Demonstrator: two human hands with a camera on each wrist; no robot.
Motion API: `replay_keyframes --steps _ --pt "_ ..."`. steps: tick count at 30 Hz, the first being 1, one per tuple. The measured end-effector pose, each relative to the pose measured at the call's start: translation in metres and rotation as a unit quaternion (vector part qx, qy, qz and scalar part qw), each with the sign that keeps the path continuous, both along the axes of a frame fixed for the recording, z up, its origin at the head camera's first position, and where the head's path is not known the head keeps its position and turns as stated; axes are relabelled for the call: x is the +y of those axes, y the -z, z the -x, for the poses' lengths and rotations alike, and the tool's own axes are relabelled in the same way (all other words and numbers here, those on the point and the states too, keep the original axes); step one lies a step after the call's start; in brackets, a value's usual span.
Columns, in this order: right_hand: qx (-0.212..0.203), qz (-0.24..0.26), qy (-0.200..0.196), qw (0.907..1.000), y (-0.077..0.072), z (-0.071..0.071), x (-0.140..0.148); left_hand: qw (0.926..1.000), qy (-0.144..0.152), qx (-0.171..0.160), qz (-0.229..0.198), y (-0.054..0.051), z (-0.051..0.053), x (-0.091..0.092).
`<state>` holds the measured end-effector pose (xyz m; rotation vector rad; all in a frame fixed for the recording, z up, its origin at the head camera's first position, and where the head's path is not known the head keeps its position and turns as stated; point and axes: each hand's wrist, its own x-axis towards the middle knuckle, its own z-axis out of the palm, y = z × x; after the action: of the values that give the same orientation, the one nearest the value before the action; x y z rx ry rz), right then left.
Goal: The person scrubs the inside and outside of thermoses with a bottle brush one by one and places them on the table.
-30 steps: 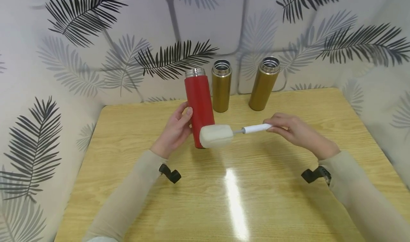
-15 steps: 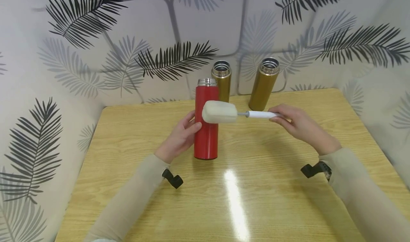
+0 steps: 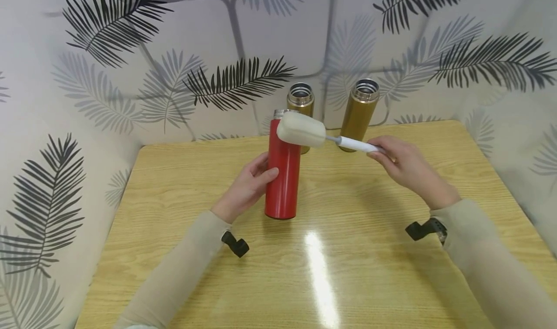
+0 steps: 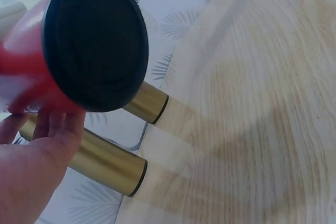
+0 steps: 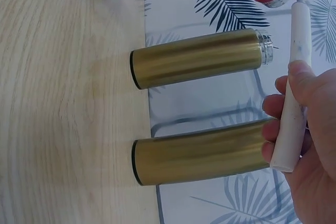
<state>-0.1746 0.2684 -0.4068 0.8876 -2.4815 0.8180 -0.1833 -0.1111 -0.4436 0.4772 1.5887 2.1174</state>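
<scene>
In the head view, the left hand [image 3: 247,187] grips a red bottle [image 3: 283,184] around its middle, nearly upright above the table. The bottle's black base [image 4: 95,40] faces the left wrist camera. Between thumb and fingers, the right hand [image 3: 406,169] holds the white handle [image 3: 358,145] of a sponge brush. Its pale sponge head [image 3: 301,129] is outside the bottle, overlapping the upper part near the metal neck in the head view; whether they touch I cannot tell. In the right wrist view the fingers wrap round the handle [image 5: 292,103].
Two gold bottles without lids stand at the table's back edge: one [image 3: 306,107] partly behind the red bottle and sponge, the other [image 3: 359,113] farther right. Behind the wooden table [image 3: 174,188] is a leaf-patterned covering [image 3: 278,34]. Each wrist wears a black device.
The red bottle has come nearer and to the right, now covering much of one gold bottle. The brush has risen from low on the bottle to near its neck.
</scene>
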Motion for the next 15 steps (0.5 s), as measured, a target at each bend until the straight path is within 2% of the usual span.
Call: replay_keyframes --steps 7,11,15 --pt "-0.014 0.001 -0.029 0.9995 0.007 0.001 -0.007 0.9994 -0.033 -0.006 0.003 -0.002 0.001 -0.001" --pt "-0.019 -0.002 -0.051 0.9985 0.011 0.000 -0.007 0.9993 -0.032 -0.017 -0.009 -0.003 0.000 -0.003" --pt "-0.027 -0.006 -0.077 0.9966 0.016 -0.003 -0.007 0.9992 -0.032 -0.015 -0.020 -0.005 0.001 -0.007"
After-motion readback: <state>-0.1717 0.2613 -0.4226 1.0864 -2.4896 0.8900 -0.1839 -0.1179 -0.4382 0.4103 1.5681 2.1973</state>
